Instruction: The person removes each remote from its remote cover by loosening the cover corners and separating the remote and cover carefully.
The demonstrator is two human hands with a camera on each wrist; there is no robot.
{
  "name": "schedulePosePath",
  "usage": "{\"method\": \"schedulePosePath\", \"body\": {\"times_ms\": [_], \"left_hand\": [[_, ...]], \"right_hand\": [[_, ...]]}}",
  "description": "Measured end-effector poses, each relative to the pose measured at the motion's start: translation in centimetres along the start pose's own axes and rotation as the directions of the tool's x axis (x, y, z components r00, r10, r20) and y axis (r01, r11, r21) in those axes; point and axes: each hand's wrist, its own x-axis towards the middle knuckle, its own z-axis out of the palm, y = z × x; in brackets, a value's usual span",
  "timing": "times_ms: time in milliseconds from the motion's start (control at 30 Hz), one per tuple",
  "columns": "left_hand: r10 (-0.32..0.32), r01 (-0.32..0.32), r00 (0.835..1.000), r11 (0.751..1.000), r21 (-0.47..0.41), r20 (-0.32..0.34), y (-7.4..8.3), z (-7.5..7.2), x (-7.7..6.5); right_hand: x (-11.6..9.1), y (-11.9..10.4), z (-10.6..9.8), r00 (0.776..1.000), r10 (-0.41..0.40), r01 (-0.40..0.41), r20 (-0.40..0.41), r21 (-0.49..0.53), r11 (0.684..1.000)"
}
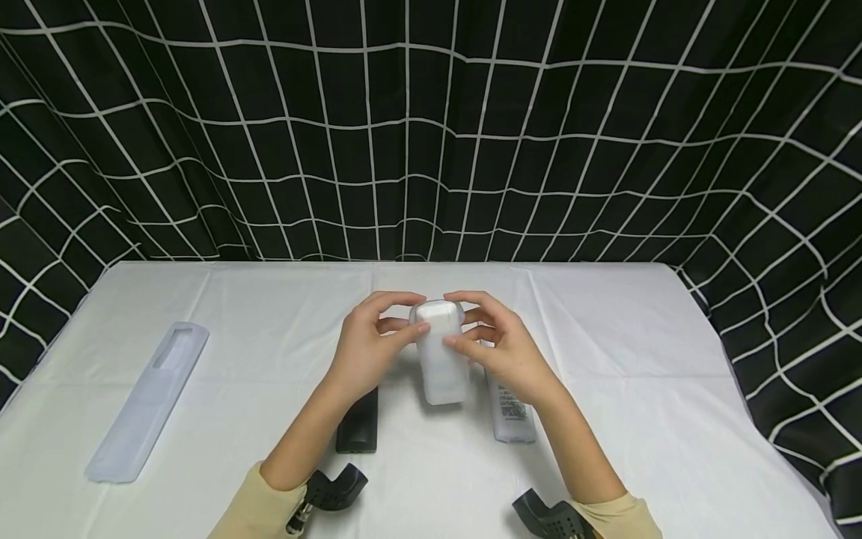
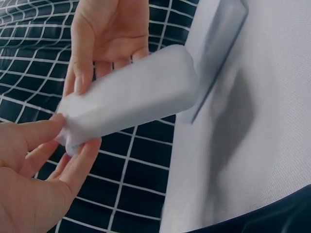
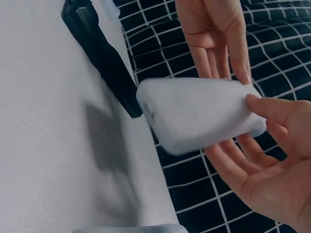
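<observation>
Between both hands, raised above the table, is a whitish remote-shaped thing with a translucent silicone cover (image 1: 444,367). Its far end points away from me and its near end slopes down. My left hand (image 1: 364,340) pinches the far end from the left, thumb on top. From the right, my right hand (image 1: 505,344) pinches the same end between thumb and fingers. In the left wrist view the cover's edge bulges at the left fingertips (image 2: 90,148). A small dark opening shows at the thing's near end in the right wrist view. What lies inside the cover is blurred.
A black remote control (image 1: 358,423) lies below my left forearm. Partly under my right hand is a pale, clear-covered remote-shaped thing (image 1: 515,415) with a printed label. An empty-looking translucent cover (image 1: 151,404) with a window lies left on the white tablecloth (image 1: 640,389). Dark grid curtains hang behind.
</observation>
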Motion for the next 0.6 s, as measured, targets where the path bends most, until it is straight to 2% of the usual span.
{"method": "schedulePosePath", "body": {"times_ms": [167,300,433,600], "left_hand": [[-0.006,0.008,0.999,0.999,-0.041,0.051,-0.15,-0.07,0.14],[-0.025,0.030,0.993,0.999,-0.041,0.115,-0.44,0.01,0.23],[-0.054,0.054,0.988,0.999,0.003,0.143,-0.55,0.17,0.19],[-0.089,0.079,0.984,0.995,0.068,0.155,-0.58,0.27,0.04]], "right_hand": [[-0.07,-0.04,0.03,0.999,0.017,-0.014,-0.043,0.055,0.998],[-0.03,-0.12,0.14,0.993,0.065,-0.056,-0.100,0.098,0.994],[0.12,-0.24,0.42,0.977,0.123,-0.092,-0.173,0.174,0.980],[0.38,-0.19,0.70,0.956,0.136,-0.069,-0.259,0.252,0.965]]}}
